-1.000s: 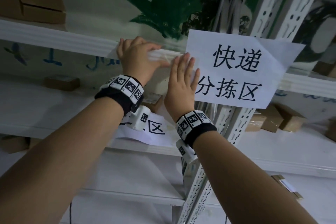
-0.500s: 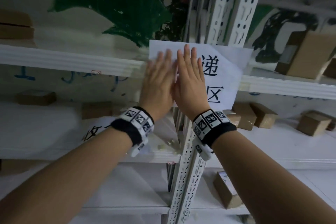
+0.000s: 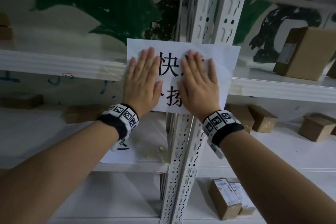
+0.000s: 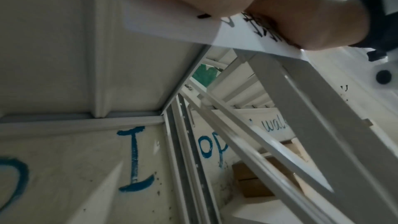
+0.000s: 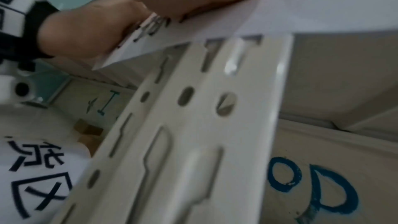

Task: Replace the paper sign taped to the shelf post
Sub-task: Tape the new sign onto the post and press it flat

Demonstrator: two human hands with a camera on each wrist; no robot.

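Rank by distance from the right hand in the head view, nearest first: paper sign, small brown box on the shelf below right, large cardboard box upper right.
1. Paper sign: directly under the right hand, which presses flat on it.
2. Small brown box: on the shelf just below and right of the wrist.
3. Large cardboard box: far right, on the upper shelf.

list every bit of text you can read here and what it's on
"快" and part of "拣": paper sign on the shelf post, the rest hidden under the left hand and right hand.
"区": second paper sheet on the lower shelf; the character above it is too blurred to read.
"I", "op", "wal": blue wall lettering, cut off.
Box labels: too small.
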